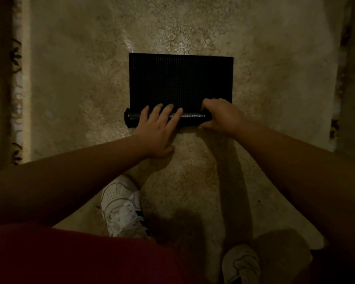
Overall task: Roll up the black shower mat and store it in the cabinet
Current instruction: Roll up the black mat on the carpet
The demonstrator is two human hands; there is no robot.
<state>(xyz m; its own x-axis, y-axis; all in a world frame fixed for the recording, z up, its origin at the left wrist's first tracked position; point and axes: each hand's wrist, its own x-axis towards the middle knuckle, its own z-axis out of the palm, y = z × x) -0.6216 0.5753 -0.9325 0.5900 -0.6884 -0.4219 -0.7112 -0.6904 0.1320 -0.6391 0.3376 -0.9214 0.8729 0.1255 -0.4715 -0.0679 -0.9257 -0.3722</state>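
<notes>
I see the black shower mat (180,78) lying on a pale, mottled carpet (74,78), its far part still flat and its near edge wound into a tight roll (131,118) that runs left to right just ahead of both hands. My left hand (156,132) lies over the roll with the fingers straight and spread, fingertips reaching past it onto the flat part of the mat, the thumb down on the carpet on the near side. My right hand (221,117) sits at the right end of the roll, fingers curled over the top and the thumb tucked under the near side, so it grips that end. The left end of the roll sticks out a little beyond the flat mat's left edge. Both forearms reach in from the bottom corners. Below them I make out a white shoe (121,208) on the carpet, a second shoe (242,263) in deep shadow at lower right, and red clothing (59,255) filling the lower left. A darker patterned border (15,95) runs down the carpet's left side
</notes>
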